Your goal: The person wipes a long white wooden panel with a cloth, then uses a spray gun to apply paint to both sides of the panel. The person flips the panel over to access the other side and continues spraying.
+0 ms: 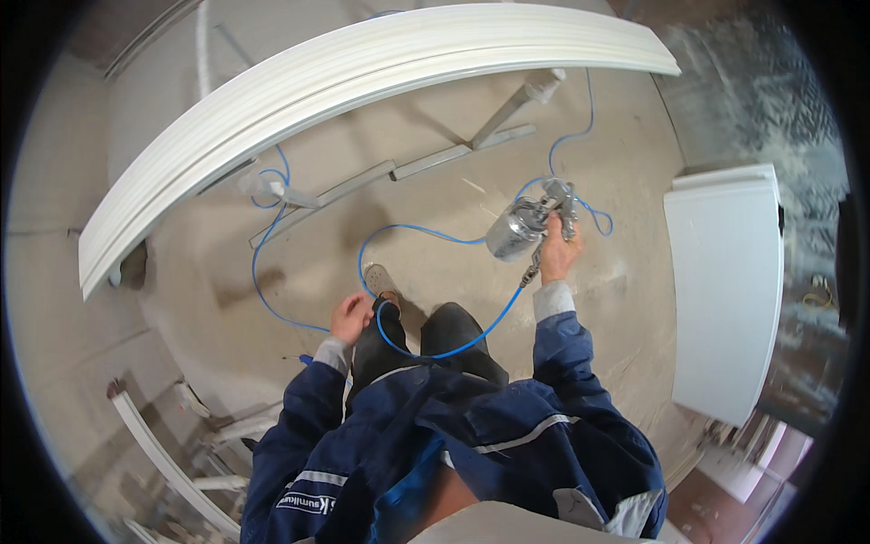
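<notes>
My right hand (560, 251) is closed round the handle of a metal spray gun (555, 195). The gun's silver cup (515, 231) points to the left, tilted over the floor. From the fitting under its handle, a blue air hose (489, 331) curves down past my legs and loops up beside my left hand. My left hand (352, 317) hangs by my left thigh with its fingers loosely bent and seemingly empty. The hose passes close to those fingertips; whether they touch it cannot be made out. Ahead, a long white ribbed panel or moulding (381, 56) lies across metal supports.
A metal stand (435, 163) carries the long white piece, its base bar on the floor. More blue hose (258, 272) winds over the concrete floor. White flat panels (725, 299) are stacked at the right. White strips (172, 462) lie at the lower left.
</notes>
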{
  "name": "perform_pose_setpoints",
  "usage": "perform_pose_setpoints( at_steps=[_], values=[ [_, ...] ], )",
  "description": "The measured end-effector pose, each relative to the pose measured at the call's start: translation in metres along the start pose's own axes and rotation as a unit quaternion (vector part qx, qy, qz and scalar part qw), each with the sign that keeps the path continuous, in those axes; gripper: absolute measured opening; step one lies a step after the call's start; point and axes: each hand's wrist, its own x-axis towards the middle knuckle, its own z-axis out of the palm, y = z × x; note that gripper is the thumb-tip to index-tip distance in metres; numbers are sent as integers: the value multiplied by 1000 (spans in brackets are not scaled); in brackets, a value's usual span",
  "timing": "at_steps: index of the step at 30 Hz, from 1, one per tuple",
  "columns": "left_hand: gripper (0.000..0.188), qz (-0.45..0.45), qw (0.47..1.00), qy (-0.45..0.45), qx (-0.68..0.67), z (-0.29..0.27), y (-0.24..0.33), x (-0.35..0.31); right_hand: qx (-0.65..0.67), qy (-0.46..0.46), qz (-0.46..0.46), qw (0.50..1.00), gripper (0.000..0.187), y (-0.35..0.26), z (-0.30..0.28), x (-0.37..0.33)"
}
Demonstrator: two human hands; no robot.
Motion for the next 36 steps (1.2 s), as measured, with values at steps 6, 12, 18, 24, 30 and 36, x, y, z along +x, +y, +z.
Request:
perform_pose_setpoints(
  at_steps=[6, 12, 18, 24, 30, 36],
  values=[
    [40, -14, 980, 0, 200, -51, -49, -9, -7, 0, 160, 987, 18, 52, 2, 7],
    [43, -85, 976, 64, 189, -68, -42, -3, -77, -49, 138, 986, 20, 90, 13, 34],
    [64, -109, 910, -11, 399, -25, -50, -26, -259, -204, 204, 922, 26, 160, 30, 78],
    [112, -268, 772, -130, 561, 82, -85, -27, -301, -255, 126, 910, 21, 295, 130, 87],
    [121, -291, 725, -109, 615, 104, -88, 11, -247, -218, 140, 934, 17, 393, 214, 76],
    [120, -262, 699, -118, 655, 97, -83, 30, -305, -225, 150, 913, 26, 468, 228, 48]
  ],
)
